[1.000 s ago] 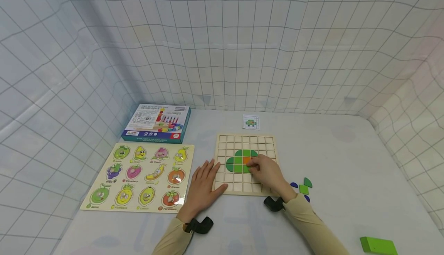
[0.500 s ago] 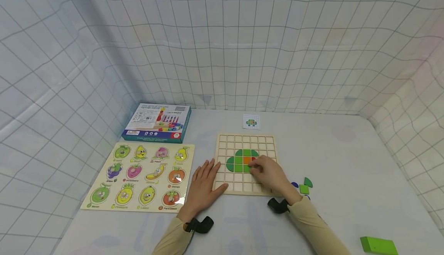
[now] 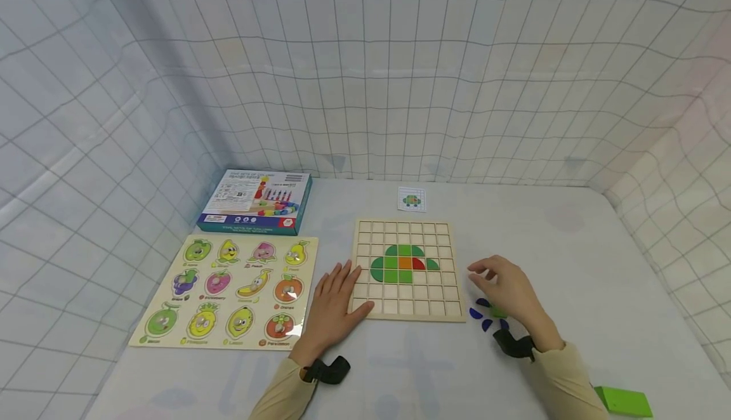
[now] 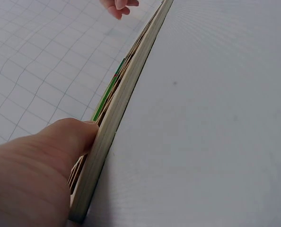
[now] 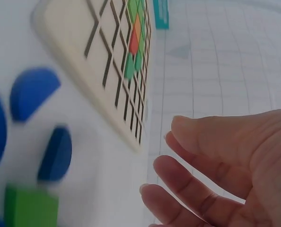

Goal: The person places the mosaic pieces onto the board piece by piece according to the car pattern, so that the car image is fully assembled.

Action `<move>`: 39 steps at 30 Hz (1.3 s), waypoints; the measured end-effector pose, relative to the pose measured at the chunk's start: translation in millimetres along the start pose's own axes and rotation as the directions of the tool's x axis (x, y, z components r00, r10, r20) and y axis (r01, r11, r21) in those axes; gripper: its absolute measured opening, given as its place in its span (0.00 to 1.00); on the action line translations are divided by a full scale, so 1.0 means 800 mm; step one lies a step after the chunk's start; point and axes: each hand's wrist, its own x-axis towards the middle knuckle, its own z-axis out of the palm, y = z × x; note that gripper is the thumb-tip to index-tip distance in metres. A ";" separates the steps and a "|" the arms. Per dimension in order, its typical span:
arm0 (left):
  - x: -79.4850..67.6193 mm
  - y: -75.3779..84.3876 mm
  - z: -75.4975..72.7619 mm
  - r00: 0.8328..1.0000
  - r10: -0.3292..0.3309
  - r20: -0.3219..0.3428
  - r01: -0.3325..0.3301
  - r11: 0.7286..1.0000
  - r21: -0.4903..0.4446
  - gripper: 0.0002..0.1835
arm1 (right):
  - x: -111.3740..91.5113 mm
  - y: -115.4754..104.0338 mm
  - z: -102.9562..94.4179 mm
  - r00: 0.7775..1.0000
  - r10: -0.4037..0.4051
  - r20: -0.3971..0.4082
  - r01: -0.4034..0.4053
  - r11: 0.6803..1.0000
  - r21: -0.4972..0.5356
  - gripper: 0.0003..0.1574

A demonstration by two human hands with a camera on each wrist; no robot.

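A wooden grid board [image 3: 419,319] lies on the table, with green pieces, an orange square [image 3: 405,263] and a red quarter-round piece [image 3: 419,264] in its cells. A green quarter-round piece [image 3: 432,264] sits just right of the red one. My left hand [image 3: 333,311] rests with spread fingers at the board's left edge, its thumb [image 4: 69,135] over the near corner. Beyond the board's right edge hovers my right hand [image 3: 505,287], fingers loosely bent; the right wrist view shows nothing between them. Beneath it are several blue half-round pieces [image 3: 476,313] and a partly covered green square [image 5: 31,205].
A small pattern card [image 3: 412,199] lies behind the board. At left are a fruit puzzle board [image 3: 223,337] and, behind it, a toy box [image 3: 257,201]. A bright green block [image 3: 622,401] stands at the front right. Grid-patterned cloth walls surround the table.
My right hand has moved right, off the board, to above the loose pieces. The red piece and the green piece beside it now show fully. My left hand has stayed put.
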 end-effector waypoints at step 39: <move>0.000 0.002 -0.003 1.000 -0.006 0.017 0.006 1.000 0.003 0.39 | -0.044 0.033 -0.017 0.950 0.246 0.194 -0.238 0.969 -0.065 0.16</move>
